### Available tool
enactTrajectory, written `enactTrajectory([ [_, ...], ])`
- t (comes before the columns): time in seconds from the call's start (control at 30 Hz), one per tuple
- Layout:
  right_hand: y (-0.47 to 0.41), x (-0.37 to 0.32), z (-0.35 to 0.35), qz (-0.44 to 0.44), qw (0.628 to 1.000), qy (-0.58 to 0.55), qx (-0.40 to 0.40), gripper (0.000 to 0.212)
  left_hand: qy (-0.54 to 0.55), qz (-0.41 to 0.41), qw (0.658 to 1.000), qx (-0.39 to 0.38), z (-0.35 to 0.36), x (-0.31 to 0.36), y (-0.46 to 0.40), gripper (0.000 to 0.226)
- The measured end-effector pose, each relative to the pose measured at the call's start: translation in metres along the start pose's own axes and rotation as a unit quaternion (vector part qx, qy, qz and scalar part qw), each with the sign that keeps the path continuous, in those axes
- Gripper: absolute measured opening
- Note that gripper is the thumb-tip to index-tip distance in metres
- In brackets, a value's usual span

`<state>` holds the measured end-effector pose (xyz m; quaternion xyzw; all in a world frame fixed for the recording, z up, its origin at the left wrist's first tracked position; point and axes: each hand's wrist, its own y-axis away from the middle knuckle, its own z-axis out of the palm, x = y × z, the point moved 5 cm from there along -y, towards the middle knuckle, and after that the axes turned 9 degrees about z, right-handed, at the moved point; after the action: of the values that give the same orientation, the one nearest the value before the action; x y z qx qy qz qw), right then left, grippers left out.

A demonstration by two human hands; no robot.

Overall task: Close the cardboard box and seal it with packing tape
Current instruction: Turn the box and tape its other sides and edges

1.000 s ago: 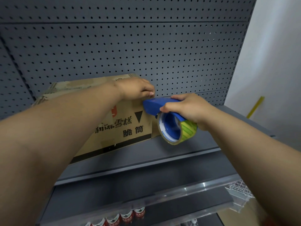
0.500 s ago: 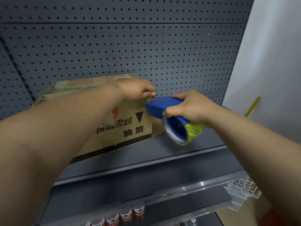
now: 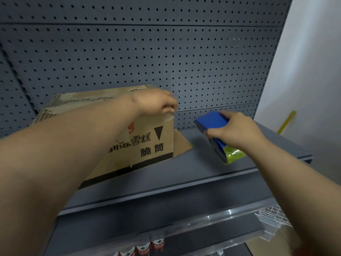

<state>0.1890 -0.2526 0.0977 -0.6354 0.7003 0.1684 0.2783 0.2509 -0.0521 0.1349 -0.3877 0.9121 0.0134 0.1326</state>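
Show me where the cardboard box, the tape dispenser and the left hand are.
cardboard box [image 3: 147, 145]: head view, printed front face.
tape dispenser [image 3: 212, 121]: head view, blue top.
left hand [image 3: 155, 102]: head view, back of hand.

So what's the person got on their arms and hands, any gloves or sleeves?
Nothing that shows. The left hand and right hand are bare, without gloves, and both forearms are uncovered as far as the picture reaches. No watch, ring or bracelet is visible.
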Motion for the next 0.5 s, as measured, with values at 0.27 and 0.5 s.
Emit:
enactTrajectory([
  [0.27, -0.017, -0.039, -0.013, -0.061, 0.983, -0.158, 0.078, 0.071, -0.175, -0.01, 0.98, -0.094, 0.004, 0.024, 0.009, 0.038],
  [0.5, -0.023, -0.066, -0.012, -0.091, 0.952, -0.27, 0.109, 0.079, -0.14, -0.084, 0.98, -0.11, 0.006, 0.042, 0.011, 0.04],
])
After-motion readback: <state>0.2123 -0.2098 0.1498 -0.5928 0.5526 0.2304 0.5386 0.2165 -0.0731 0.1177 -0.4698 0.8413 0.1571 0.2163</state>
